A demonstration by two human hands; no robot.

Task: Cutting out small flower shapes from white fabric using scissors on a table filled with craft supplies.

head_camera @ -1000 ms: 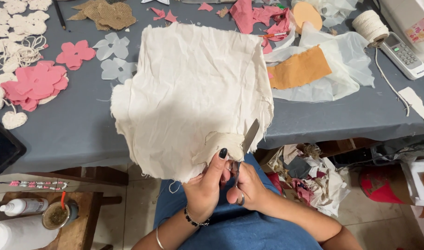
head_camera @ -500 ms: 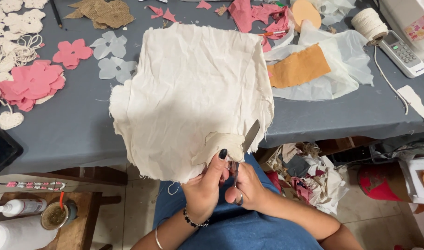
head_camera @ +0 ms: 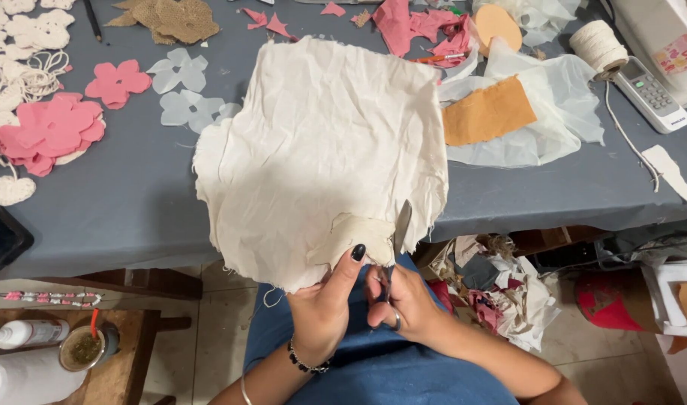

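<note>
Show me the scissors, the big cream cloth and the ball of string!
scissors (head_camera: pixel 400 229), head view, on the raised blade.
cream cloth (head_camera: pixel 321 142), head view, on its wrinkled middle.
ball of string (head_camera: pixel 597 45), head view, on its wound side.

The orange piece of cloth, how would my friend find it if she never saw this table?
Start at the grey table and look right of the big cream cloth that the hands are cutting. There a heap of thin white see-through sheet lies, and the orange fabric piece sits on it. It is the only flat, roughly four-sided orange scrap; the round orange piece farther back is paler.
</note>
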